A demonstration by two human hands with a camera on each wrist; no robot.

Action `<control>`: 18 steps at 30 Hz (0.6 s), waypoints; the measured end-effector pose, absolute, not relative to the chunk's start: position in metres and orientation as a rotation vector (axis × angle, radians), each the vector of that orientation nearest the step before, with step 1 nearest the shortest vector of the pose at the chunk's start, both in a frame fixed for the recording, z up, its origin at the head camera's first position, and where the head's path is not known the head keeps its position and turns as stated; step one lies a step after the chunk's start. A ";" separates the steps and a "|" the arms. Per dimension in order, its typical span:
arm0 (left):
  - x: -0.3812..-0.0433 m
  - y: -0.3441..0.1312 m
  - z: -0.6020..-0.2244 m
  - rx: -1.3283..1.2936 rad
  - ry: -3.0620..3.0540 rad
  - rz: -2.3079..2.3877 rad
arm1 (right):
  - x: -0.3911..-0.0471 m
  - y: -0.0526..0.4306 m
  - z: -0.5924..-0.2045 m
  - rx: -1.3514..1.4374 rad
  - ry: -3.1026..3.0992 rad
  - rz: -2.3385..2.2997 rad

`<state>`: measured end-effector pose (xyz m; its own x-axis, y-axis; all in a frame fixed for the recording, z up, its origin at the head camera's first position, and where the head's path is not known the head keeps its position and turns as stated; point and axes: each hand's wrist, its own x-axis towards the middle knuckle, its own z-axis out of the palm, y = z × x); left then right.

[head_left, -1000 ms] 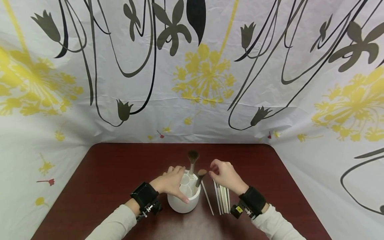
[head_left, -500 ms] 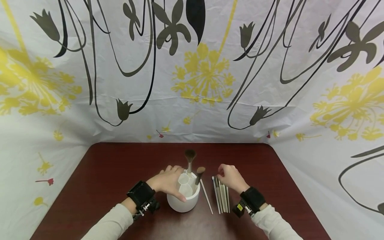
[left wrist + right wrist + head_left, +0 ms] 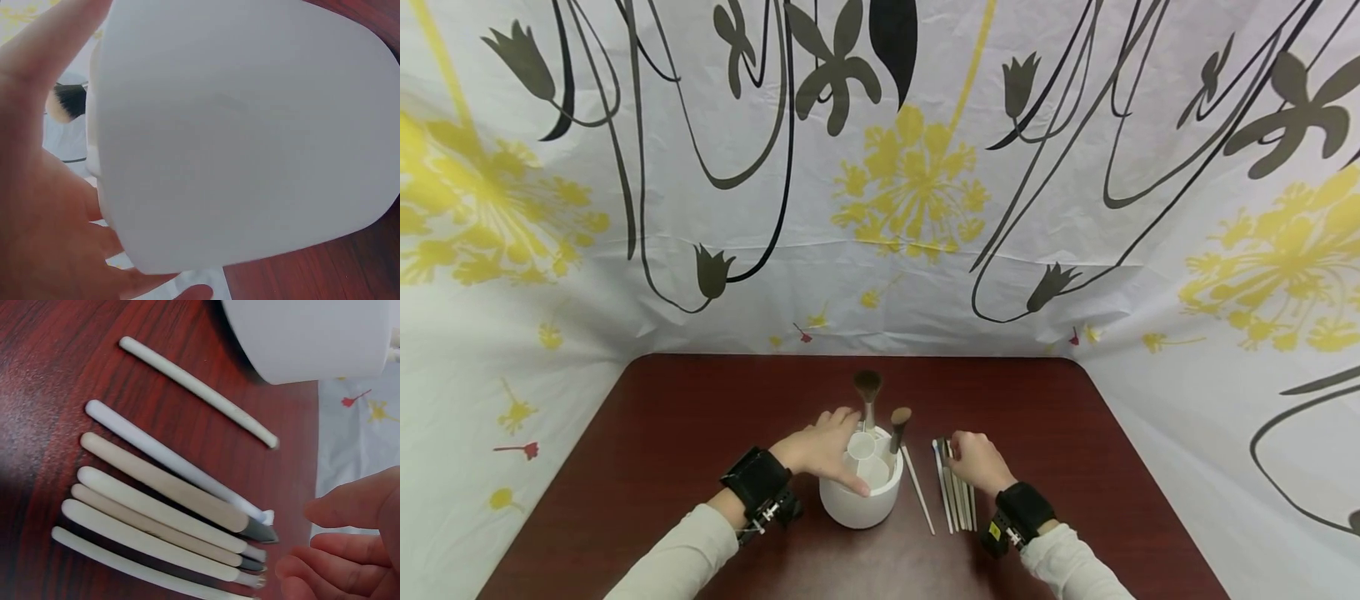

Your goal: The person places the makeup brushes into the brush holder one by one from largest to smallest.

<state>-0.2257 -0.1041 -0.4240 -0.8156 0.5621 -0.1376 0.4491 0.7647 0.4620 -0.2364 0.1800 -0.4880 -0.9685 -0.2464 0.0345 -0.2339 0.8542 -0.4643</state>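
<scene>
My left hand (image 3: 822,451) grips the top of a round white brush holder (image 3: 859,507), thumb at the near side and fingers at the far rim. The holder has round compartments inside. Two makeup brushes stand in it, bristles up: a dark fluffy brush (image 3: 868,385) at the back and a tan-tipped brush (image 3: 900,417) at the right. My right hand (image 3: 979,460) is over the bristle ends of a row of several slim brushes (image 3: 164,481) lying side by side. In the right wrist view its thumb and fingers are apart, just beyond the tips, with nothing between them.
One slim pale stick (image 3: 919,492) lies alone between the holder and the row; its far tip is near the holder's base. All of it is on a dark red wooden table (image 3: 722,400). Behind the table hangs a flower-patterned cloth (image 3: 910,300).
My right hand has come down and nearer to me, over the far ends of the row of brushes. The left hand stays on the holder; the dark brush leans more to the left.
</scene>
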 end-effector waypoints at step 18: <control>-0.232 -0.103 -0.429 0.856 2.673 0.621 | -0.235 0.179 -0.512 -0.264 2.965 -0.687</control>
<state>-0.2317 -0.1031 -0.4287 -0.7902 0.6011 -0.1191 0.4870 0.7340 0.4733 -0.2355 0.1786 -0.5119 -0.9813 -0.1871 -0.0449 -0.1482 0.8840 -0.4433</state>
